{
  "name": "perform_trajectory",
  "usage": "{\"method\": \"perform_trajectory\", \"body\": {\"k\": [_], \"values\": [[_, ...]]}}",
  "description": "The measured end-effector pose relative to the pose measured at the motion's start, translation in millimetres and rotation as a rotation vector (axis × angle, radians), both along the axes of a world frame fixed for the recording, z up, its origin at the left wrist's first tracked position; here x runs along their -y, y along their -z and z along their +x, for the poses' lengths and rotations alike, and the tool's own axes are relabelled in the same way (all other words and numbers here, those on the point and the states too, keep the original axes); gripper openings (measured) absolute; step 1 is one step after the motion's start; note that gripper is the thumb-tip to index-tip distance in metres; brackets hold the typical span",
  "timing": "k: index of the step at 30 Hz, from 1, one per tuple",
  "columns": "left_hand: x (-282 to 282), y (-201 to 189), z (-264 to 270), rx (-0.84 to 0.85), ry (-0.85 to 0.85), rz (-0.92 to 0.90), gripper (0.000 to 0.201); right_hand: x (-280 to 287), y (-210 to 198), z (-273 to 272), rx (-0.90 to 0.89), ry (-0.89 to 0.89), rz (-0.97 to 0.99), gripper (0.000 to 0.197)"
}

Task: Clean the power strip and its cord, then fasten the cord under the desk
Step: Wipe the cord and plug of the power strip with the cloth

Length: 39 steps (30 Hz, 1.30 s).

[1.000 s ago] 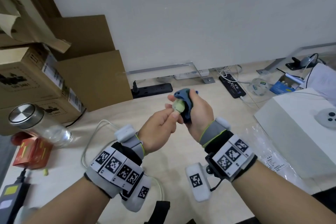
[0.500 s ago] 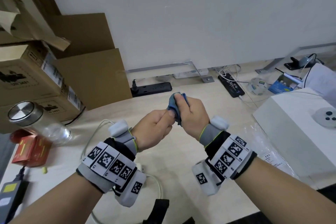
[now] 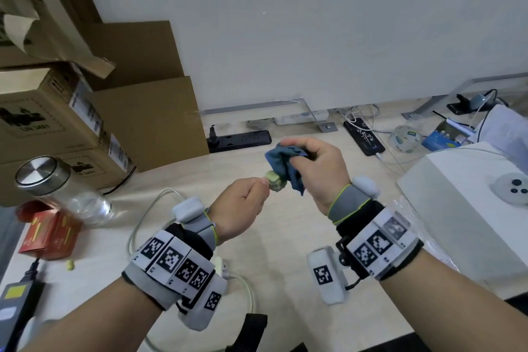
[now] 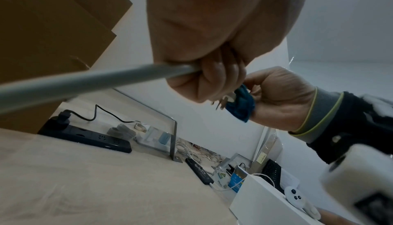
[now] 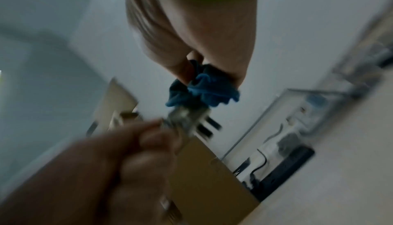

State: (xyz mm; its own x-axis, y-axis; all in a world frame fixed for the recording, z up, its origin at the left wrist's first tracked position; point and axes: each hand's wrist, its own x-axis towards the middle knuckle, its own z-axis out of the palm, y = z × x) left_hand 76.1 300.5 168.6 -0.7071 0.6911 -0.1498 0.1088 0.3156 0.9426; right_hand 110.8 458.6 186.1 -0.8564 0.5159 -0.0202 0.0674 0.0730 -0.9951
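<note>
Above the desk, my left hand (image 3: 264, 183) pinches a pale plug (image 3: 273, 180) at the end of a pale cord (image 3: 148, 208). The cord runs down from my fist (image 4: 95, 82) and loops over the desk under my left wrist. My right hand (image 3: 308, 160) grips a bunched blue cloth (image 3: 283, 163) that touches the plug's far side. The plug's metal prongs (image 4: 222, 102) stick out bare beside the cloth (image 4: 241, 105). The blurred right wrist view shows the cloth (image 5: 204, 90) above the plug (image 5: 187, 119). A white block (image 3: 221, 264) lies mostly hidden under my left wrist.
A black power strip (image 3: 240, 140) and a white one (image 3: 303, 117) lie at the back by the wall. Cardboard boxes (image 3: 51, 123) stand at the left, with a glass jar (image 3: 57, 188) and a red box (image 3: 48, 237). A white box (image 3: 457, 208) takes up the right.
Half a second ago the cloth was wrapped over the plug with both hands close together. Now the hands have drawn apart and the plug shows again beside the cloth.
</note>
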Motion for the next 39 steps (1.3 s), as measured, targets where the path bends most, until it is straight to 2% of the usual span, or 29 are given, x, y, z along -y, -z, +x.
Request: {"method": "perform_trajectory", "body": {"k": [2,6,12,16,19,20,22,25,28,30,32,34,36,37,39], "values": [[-3.4,-2.4,1.0,-0.021,-0.007,0.013,0.040,9.5,4.3,7.7,-0.135,0.004,0.187,0.032],[-2.2,-7.3,-3.0,-0.001,-0.081,0.022,0.039,12.9,1.5,18.3,-0.272,-0.186,0.255,0.028],[-4.6,-22.4,-4.4,0.125,-0.120,0.114,0.036,16.6,11.6,15.4,-0.381,-0.109,0.611,0.029],[-12.9,-29.3,-2.0,0.107,-0.113,0.120,0.037,24.2,21.4,10.4,-0.271,-0.027,0.407,0.032],[-7.4,-25.1,-7.7,0.095,-0.148,0.088,0.031,24.1,14.3,7.9,-0.185,0.051,0.249,0.012],[-4.6,-22.5,-9.4,0.093,-0.166,0.075,0.029,20.7,11.1,5.8,-0.181,0.096,0.216,0.012],[0.5,-15.7,-11.8,0.070,-0.196,0.030,0.028,8.9,6.0,0.6,-0.201,0.211,0.213,0.023],[1.9,-5.8,-10.9,-0.028,-0.189,-0.042,0.033,-0.2,-1.4,-3.3,-0.216,0.298,0.227,0.026],[-5.0,-6.4,-6.8,-0.160,-0.137,-0.086,0.039,16.6,-1.6,4.6,-0.219,0.069,0.214,0.023],[-7.7,-10.7,-7.0,-0.211,-0.138,-0.084,0.042,23.9,4.6,11.7,-0.235,-0.116,0.248,0.014],[-5.2,-12.0,-8.7,-0.237,-0.139,-0.070,0.043,19.8,8.9,13.8,-0.258,-0.204,0.289,0.013],[-1.9,-11.0,-7.5,-0.248,-0.106,-0.034,0.038,11.8,11.2,12.6,-0.294,-0.201,0.357,0.022],[-1.0,-10.1,-3.7,-0.263,-0.055,0.019,0.037,10.2,11.4,10.1,-0.281,-0.145,0.463,0.021],[-1.9,-11.3,-0.7,-0.283,-0.028,0.040,0.039,11.7,11.6,9.1,-0.233,-0.127,0.461,0.021],[-4.0,-13.4,2.5,-0.342,-0.007,0.049,0.040,16.3,11.6,7.1,-0.116,-0.157,0.324,0.022]]}}
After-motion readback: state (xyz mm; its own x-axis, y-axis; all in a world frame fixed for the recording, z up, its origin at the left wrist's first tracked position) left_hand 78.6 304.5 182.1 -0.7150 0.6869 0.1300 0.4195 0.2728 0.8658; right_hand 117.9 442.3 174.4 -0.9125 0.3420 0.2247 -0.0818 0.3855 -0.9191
